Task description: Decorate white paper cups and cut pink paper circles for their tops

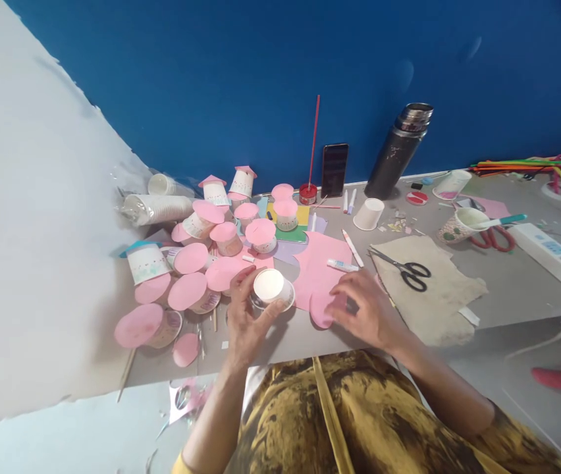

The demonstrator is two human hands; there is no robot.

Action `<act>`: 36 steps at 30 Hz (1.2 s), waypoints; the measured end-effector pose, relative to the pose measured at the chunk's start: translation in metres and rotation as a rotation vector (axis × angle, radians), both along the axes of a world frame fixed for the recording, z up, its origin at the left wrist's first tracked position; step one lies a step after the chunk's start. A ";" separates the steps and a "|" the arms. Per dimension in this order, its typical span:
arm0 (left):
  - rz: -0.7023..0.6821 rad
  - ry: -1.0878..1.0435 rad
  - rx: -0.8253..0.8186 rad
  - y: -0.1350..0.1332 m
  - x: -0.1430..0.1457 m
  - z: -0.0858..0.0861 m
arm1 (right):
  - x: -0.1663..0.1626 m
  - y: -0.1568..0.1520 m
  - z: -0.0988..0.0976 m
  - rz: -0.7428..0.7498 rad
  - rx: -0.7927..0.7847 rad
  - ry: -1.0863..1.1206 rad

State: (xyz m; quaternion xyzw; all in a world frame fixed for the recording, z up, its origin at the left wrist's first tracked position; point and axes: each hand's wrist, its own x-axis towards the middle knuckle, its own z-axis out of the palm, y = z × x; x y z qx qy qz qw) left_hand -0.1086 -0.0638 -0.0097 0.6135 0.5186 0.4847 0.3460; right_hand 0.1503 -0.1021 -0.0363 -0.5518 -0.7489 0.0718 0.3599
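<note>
Head camera is looking down on a grey worktable (pixel 507 289) set against a blue wall. At about six o'clock from the table's middle, the left hand (pixel 245 316) is gripping a white paper cup (pixel 271 289) lying on its side with its base turned toward the camera; thumb and fingers are closed around the cup's wall. Just to the three o'clock side of the cup, the right hand (pixel 367 311) is resting flat with fingers spread and loose on a pink paper cut-out (pixel 320 276); it is clasping nothing that I can make out, its fingertips pressing a rounded pink paper circle (pixel 320 311) at the sheet's near edge.

At nine o'clock from the cup, a heap of cups capped with pink paper discs (pixel 201 263) is spreading toward the wall, some upright, some tipped over, and a sleeve of stacked white cups (pixel 155 207) is lying beyond them at about ten o'clock. A glue stick (pixel 342 265) is lying on the pink sheet at about twelve o'clock from the right hand. Black-handled scissors (pixel 403 268) are sitting on a beige cloth (pixel 433 289) at two o'clock from that hand, near but apart. Further off at twelve o'clock, an upturned white cup (pixel 368 214), a dark phone (pixel 334 169) leaning on the wall and a steel flask (pixel 399 150) are standing. Red-handled scissors (pixel 495 238) and a patterned cup (pixel 461 224) are lying toward three o'clock, with coloured pipe cleaners (pixel 532 164) along the far edge.
</note>
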 end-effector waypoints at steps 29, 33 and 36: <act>-0.181 -0.028 -0.191 0.005 0.041 -0.006 | 0.001 0.031 0.019 -0.005 -0.819 1.465; -0.195 -0.215 -0.405 0.012 0.045 -0.002 | 0.001 0.034 0.014 -0.011 -0.852 1.407; -0.162 -0.215 -0.373 0.012 0.049 -0.006 | 0.003 0.033 0.010 -0.031 -0.858 1.372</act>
